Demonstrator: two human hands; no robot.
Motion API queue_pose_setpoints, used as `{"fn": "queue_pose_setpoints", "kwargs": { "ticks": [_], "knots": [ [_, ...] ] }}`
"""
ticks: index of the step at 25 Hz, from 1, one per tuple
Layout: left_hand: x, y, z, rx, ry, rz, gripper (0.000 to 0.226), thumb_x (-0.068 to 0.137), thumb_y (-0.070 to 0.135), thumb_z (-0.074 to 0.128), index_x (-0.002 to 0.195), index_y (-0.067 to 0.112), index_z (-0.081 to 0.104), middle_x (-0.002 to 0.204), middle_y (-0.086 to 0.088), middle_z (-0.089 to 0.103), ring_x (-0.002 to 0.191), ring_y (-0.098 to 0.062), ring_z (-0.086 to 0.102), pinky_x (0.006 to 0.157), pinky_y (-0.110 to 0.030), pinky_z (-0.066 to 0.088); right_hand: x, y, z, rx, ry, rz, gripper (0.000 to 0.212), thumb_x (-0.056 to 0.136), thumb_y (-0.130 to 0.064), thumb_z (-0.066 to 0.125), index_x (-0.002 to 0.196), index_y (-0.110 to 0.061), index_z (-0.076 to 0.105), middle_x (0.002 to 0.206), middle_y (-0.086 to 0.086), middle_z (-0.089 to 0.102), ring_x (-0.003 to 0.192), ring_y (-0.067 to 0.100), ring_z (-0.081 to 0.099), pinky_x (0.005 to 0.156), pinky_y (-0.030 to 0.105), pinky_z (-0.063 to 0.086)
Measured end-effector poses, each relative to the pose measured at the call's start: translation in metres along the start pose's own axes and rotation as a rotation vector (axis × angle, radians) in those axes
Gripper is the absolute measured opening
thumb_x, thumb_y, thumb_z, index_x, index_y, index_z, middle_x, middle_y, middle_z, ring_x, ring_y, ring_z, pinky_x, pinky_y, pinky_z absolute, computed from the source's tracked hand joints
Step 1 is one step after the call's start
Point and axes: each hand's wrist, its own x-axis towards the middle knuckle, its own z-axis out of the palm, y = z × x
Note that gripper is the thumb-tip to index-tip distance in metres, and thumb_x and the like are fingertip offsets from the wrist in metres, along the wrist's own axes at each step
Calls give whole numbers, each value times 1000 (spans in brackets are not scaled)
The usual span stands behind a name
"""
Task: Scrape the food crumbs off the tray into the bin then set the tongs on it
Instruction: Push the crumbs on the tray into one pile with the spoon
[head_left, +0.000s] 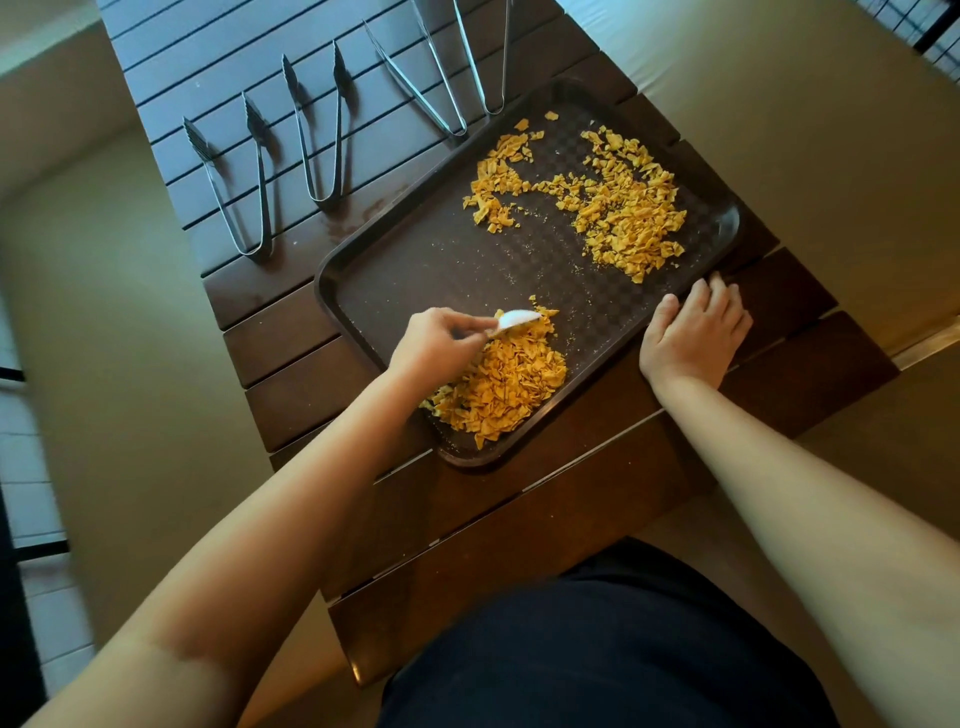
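Observation:
A dark brown tray (441, 260) lies at an angle on the slatted wooden table. Orange food crumbs sit on it in a heap near me (506, 387) and in a wider scatter at its far end (628, 208). My left hand (436, 343) pinches a small white scraper (517, 318), whose blade rests at the top of the near heap. My right hand (693, 332) lies flat against the tray's right rim, fingers straight. Several metal tongs lie on the table beyond the tray: two short ones at the left (234, 182) (322, 130) and two long ones further back (415, 78) (483, 57). No bin is in view.
The dark wooden slatted table (545, 509) runs away from me, with beige floor on both sides. My dark-clothed body fills the bottom edge. A dark grille shows in the top right corner.

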Motion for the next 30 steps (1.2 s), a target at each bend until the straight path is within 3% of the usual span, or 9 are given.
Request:
{"fn": "queue_pose_setpoints", "kwargs": {
  "ticks": [2,4,6,11,16,19,23,26,30],
  "knots": [
    [-1,1,0,-29,-13,1,21,90,20,58,107,27,70,94,7,62,64,-8,53,57,-18,48,0,0,0,-1,2,-2,59,94,-38,22,134,0,44,148,17,36,141,34,24,114,49,15],
    [4,3,-2,-89,95,23,22,91,20,58,109,23,69,96,5,63,61,-6,52,51,-11,45,0,0,0,0,2,-2,60,94,-38,21,134,0,44,148,17,36,141,34,24,114,49,15],
    [10,7,-2,-92,177,20,24,92,20,57,113,21,67,99,5,61,65,-6,54,54,-12,47,0,0,1,2,3,-3,60,94,-38,21,135,0,44,148,17,36,141,34,24,114,49,15],
    [15,14,6,146,-44,135,21,87,26,63,107,29,69,91,6,60,77,-14,55,66,-31,50,0,0,0,1,1,1,60,94,-38,21,135,-1,43,148,17,35,141,34,24,115,49,15],
    [7,-1,-4,303,-145,240,18,85,32,65,102,34,70,93,8,60,79,-8,55,67,-29,47,0,0,0,-4,-2,1,58,96,-37,23,136,-1,43,148,16,35,141,33,23,115,48,15],
    [3,-10,-4,256,-72,291,19,86,29,64,104,33,70,93,8,61,80,-8,56,67,-30,48,1,0,0,-1,-10,2,57,96,-37,23,136,-1,43,149,16,35,141,33,23,115,48,14],
    [9,-17,-10,89,212,128,22,89,27,61,109,27,69,95,1,61,77,-10,54,67,-33,50,1,0,1,-2,-11,-2,52,99,-34,28,136,-1,42,149,16,34,142,33,22,115,48,13],
    [4,-21,-10,95,193,75,22,87,28,63,108,25,70,91,1,60,80,-14,56,70,-31,50,1,0,0,-1,-13,2,51,99,-34,29,137,-2,42,150,15,34,142,32,21,115,48,12],
    [-7,-20,-8,87,35,68,20,85,25,66,104,26,71,85,6,56,77,-10,53,67,-26,48,1,-1,-1,9,-14,4,51,99,-34,29,136,-1,42,149,16,34,142,33,21,115,48,12]
  ]
}}
